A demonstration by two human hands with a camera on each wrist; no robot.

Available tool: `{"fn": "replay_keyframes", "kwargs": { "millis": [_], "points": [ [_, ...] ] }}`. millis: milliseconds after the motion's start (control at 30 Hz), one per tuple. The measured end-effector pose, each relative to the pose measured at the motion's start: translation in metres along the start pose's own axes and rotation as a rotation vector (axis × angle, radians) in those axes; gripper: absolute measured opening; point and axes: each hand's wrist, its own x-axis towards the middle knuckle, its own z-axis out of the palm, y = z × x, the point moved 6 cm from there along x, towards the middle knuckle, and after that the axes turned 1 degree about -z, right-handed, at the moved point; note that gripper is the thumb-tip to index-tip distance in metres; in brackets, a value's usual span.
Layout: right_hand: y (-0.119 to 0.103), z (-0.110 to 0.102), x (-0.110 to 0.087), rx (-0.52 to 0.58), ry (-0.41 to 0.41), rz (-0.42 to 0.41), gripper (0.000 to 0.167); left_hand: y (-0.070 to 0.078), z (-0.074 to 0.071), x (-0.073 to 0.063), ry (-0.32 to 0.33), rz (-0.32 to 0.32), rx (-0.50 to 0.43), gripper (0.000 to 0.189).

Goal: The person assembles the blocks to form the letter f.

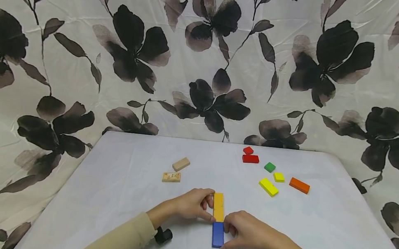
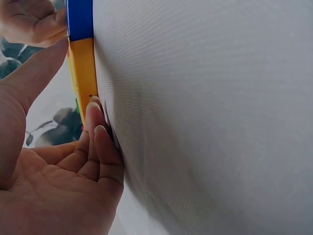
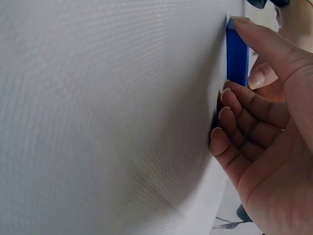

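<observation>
A yellow-orange block (image 1: 218, 206) and a blue block (image 1: 218, 235) lie end to end in one line on the white table. My left hand (image 1: 192, 203) holds the yellow-orange block from its left side, thumb near the joint and fingers toward the far end. From the right, my right hand (image 1: 249, 231) grips the blue block, with its thumb at the near end and fingertips by the joint. In the left wrist view the blue block (image 2: 80, 19) meets the yellow-orange block (image 2: 83, 66) end to end. The right wrist view shows the thumb on the end of the blue block (image 3: 237, 56).
Two wooden blocks (image 1: 181, 164) lie at the back left of the table (image 1: 119, 197). Farther right are red blocks (image 1: 250, 159), a green block (image 1: 270, 167), yellow blocks (image 1: 268, 187) and an orange block (image 1: 299, 185). A flowered cloth (image 1: 206, 67) hangs behind.
</observation>
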Motion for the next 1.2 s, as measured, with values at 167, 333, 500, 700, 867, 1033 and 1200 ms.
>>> {"fn": "replay_keyframes", "kwargs": {
  "millis": [167, 333, 500, 700, 867, 1033, 1200],
  "points": [
    [0.0011, -0.0004, 0.0, -0.005, -0.001, -0.008, 0.033, 0.0013, -0.0002, 0.0012, -0.004, 0.003, -0.005, 0.076],
    [0.001, 0.0013, 0.001, 0.0, -0.007, -0.008, 0.033, 0.0005, 0.0007, 0.0, -0.011, 0.003, -0.002, 0.077],
    [0.0023, 0.0014, 0.0007, -0.003, -0.003, 0.01, 0.034, 0.0012, 0.0001, 0.0004, -0.009, 0.013, 0.007, 0.074],
    [0.0008, 0.0005, -0.0006, -0.013, 0.014, 0.017, 0.037, 0.0008, -0.001, 0.0009, -0.011, 0.007, 0.009, 0.077],
    [-0.0004, 0.0002, -0.0035, -0.033, 0.036, 0.005, 0.04, 0.0001, -0.0007, 0.0011, -0.018, -0.002, 0.009, 0.078],
    [-0.0003, -0.0013, -0.0047, -0.046, 0.046, 0.001, 0.045, 0.0006, -0.0009, 0.0017, -0.02, 0.016, 0.02, 0.079],
    [0.0001, -0.0017, -0.0052, -0.058, 0.052, 0.016, 0.05, 0.0, -0.0004, 0.0025, -0.018, 0.017, 0.029, 0.08]
  ]
}}
